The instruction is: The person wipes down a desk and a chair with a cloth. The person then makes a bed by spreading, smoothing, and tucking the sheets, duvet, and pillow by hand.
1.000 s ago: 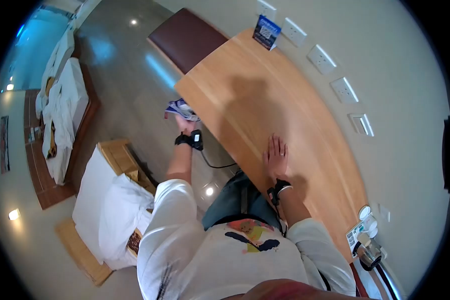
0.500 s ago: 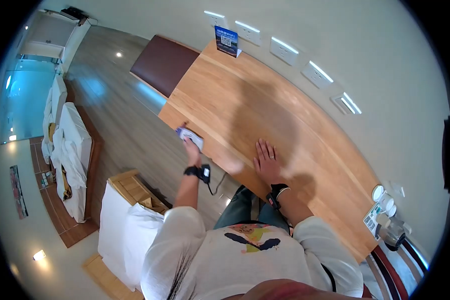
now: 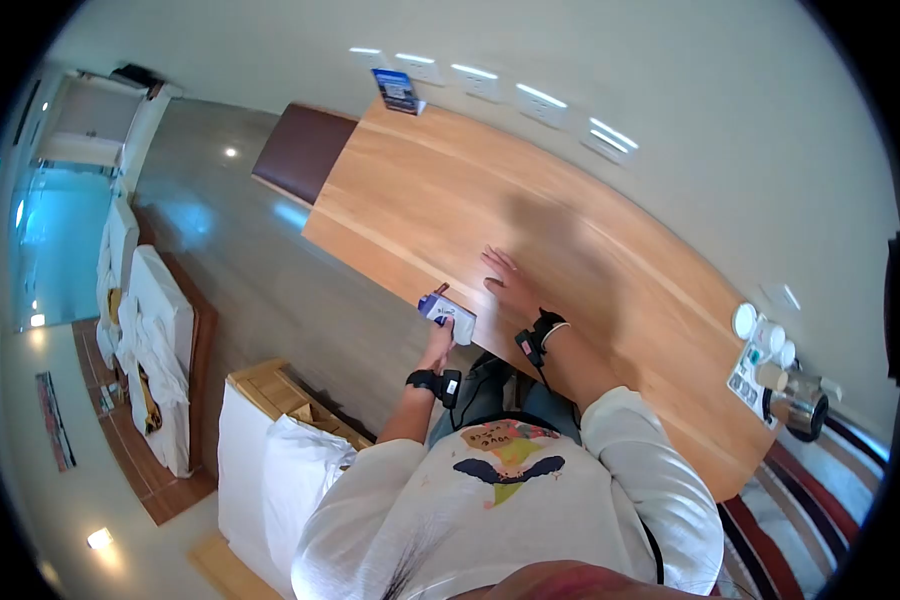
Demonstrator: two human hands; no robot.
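Observation:
My left hand (image 3: pixel 438 345) is closed around a white-and-purple carton-like pack (image 3: pixel 450 316) at the near edge of the wooden table (image 3: pixel 590 330). A small brown bit sticks out at the pack's upper end; I cannot tell what it is. To the right of the pack is my right hand (image 3: pixel 511 284), over the tabletop with fingers spread and nothing in it. Whether its palm touches the wood is unclear. Each wrist wears a black strap with a small device.
A blue sign card (image 3: pixel 397 92) stands at the table's far left corner, below wall sockets (image 3: pixel 475 82). White cups (image 3: pixel 745 320) and a kettle (image 3: pixel 802 410) are at the right end. A brown bench (image 3: pixel 305 150) and a white-covered chair (image 3: pixel 260 480) lie to the left.
My left hand has brought the pack rightward, closer to my body and my right hand. The right hand has shifted off its flat press on the table, up and left. The view has turned slightly.

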